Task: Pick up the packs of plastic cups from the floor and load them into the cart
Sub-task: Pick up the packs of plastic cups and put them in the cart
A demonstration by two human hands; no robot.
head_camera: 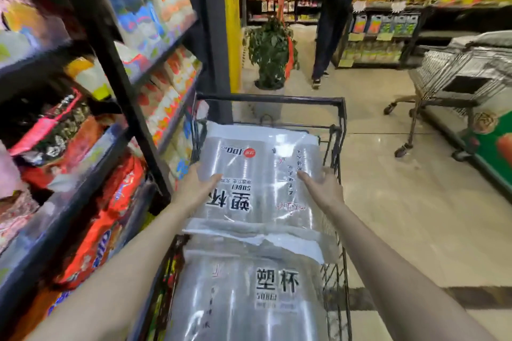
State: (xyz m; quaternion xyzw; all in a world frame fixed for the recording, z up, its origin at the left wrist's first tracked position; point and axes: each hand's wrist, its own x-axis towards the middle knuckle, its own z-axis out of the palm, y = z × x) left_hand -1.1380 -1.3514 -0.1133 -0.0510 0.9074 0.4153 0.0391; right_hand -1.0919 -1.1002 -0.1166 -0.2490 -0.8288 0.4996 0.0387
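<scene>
A black wire cart (277, 99) stands straight ahead of me. Two clear packs of plastic cups lie in it. The far pack (257, 174) lies flat across the top of the cart, its printed label upside down to me. My left hand (198, 184) holds its left edge with the thumb on top. My right hand (321, 184) holds its right edge, fingers over the side. The near pack (249, 293) lies below it, closer to me, label upright.
Dark shelves (110, 69) full of colourful packets run close along the cart's left side. A second cart (454, 83) stands at the right. A potted plant (270, 52) and a person in dark clothes (332, 22) stand ahead on the tiled floor.
</scene>
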